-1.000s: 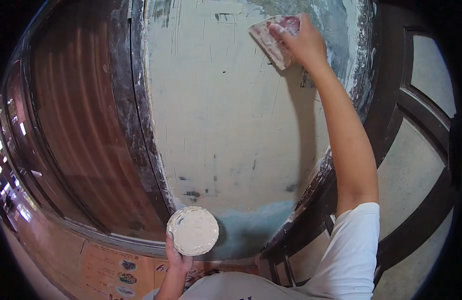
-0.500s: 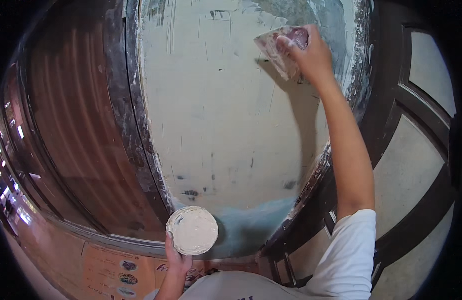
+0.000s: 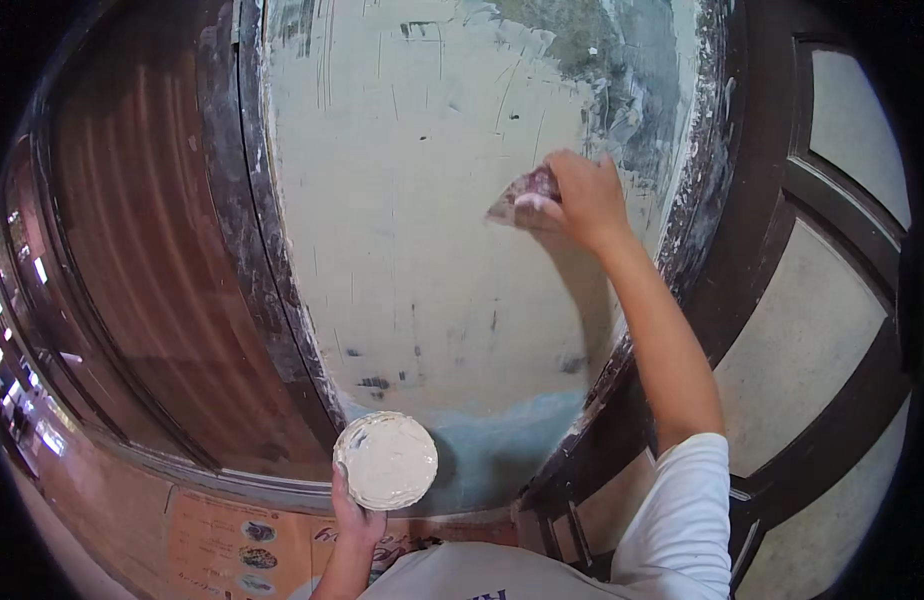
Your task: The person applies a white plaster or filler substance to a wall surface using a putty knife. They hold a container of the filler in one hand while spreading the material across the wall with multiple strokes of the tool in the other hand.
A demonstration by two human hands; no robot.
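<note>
My right hand [image 3: 585,197] grips a flat putty spreader [image 3: 527,197], its blade angled to the left against a panel [image 3: 422,240] coated in cream filler. Scratches and small dark spots show through the coat. Toward the top right, a grey-blue area [image 3: 622,60] is only thinly smeared. Low and to the left, my left hand [image 3: 354,505] is closed round the side of a round container [image 3: 390,460], whose top is covered with creamy white filler. That hand's fingers are partly hidden beneath the container.
Dark frame strips [image 3: 257,230] streaked with filler border the panel. A brown glossy panel [image 3: 142,260] stands on the left, and a dark frame with pale panels [image 3: 852,150] on the right. An orange printed sheet [image 3: 222,545] lies at the lower left.
My right hand has swept the spreader downward and slightly left from the panel's upper right. My left hand and the container have stayed almost in place.
</note>
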